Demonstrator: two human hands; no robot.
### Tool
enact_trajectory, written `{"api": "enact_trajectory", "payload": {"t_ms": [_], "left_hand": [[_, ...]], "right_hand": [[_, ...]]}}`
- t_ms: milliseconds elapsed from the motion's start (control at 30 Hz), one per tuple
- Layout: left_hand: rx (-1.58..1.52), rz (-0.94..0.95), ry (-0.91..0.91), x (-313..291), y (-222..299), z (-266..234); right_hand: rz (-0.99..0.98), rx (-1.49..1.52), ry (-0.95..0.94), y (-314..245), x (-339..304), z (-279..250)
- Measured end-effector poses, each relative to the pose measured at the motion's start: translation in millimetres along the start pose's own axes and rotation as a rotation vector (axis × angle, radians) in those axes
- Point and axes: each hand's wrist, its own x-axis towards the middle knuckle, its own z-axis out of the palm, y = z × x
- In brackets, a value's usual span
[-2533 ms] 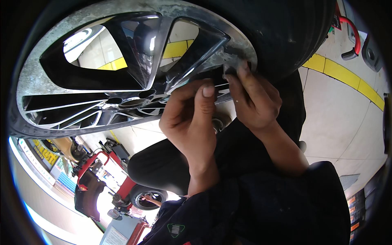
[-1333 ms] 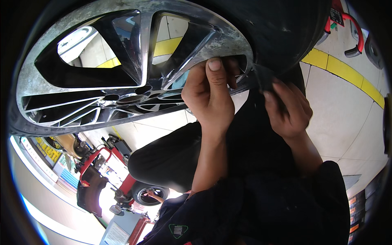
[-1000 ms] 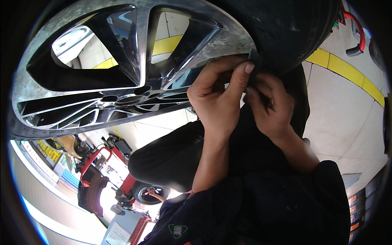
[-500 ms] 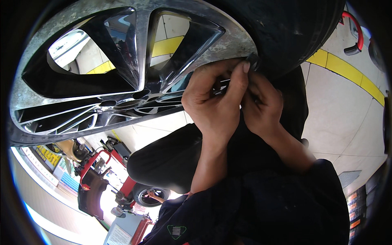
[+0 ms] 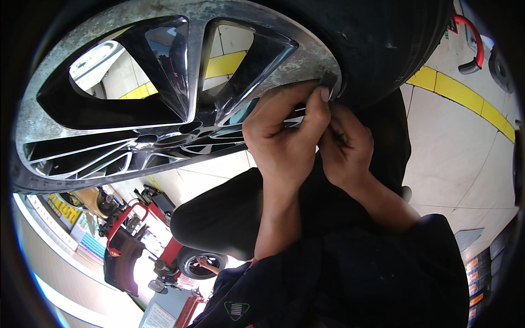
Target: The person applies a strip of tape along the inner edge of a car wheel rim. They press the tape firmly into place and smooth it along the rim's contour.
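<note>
Left hand (image 5: 284, 134): the grip is a pinch, with the thumb and bent index finger brought together on a small dark piece (image 5: 328, 78). The thumb lies across the piece's lower end, nail facing up; the far end projects beyond the fingertips. The gap between thumb and finger is taken up by the piece. The remaining fingers are curled and largely hidden behind the hand.

Position of the dark piece: at the outer lip of a spoked wheel rim (image 5: 191, 60), on the right-hand part of its scuffed grey face, near the black tyre (image 5: 388, 44). Whether it bears on the metal or lies just clear of it cannot be determined.

Right hand (image 5: 347, 147): placed just beside the left thumb, below the tyre, fingers curled inward. Its fingertips are partly concealed by the left hand and in shadow; whether this grip is clenched, released or grasping the piece's lower end cannot be told.

Surroundings: a pale tiled floor (image 5: 437, 158) with a curved yellow strip (image 5: 459, 97) to the right. At lower left, a red machine (image 5: 171, 249) stands next to a second wheel (image 5: 187, 265), where another person's hand (image 5: 205, 265) reaches to the hub area.
</note>
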Motion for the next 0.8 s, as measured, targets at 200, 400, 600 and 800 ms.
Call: {"api": "enact_trajectory", "payload": {"t_ms": [200,400,600,800], "left_hand": [[0.03,0.017,-0.072,5,4,-3],[-0.016,0.027,-0.032,4,6,-1],[0.071,-0.041,-0.023,8,20,-3],[0.021,-0.017,-0.004,6,14,-3]], "right_hand": [[0.017,0.058,0.024,2,-2,2],[0.023,0.054,-0.022,-5,1,2],[0.008,0.066,-0.007,-5,12,5],[-0.061,-0.052,-0.006,-2,11,2]]}}
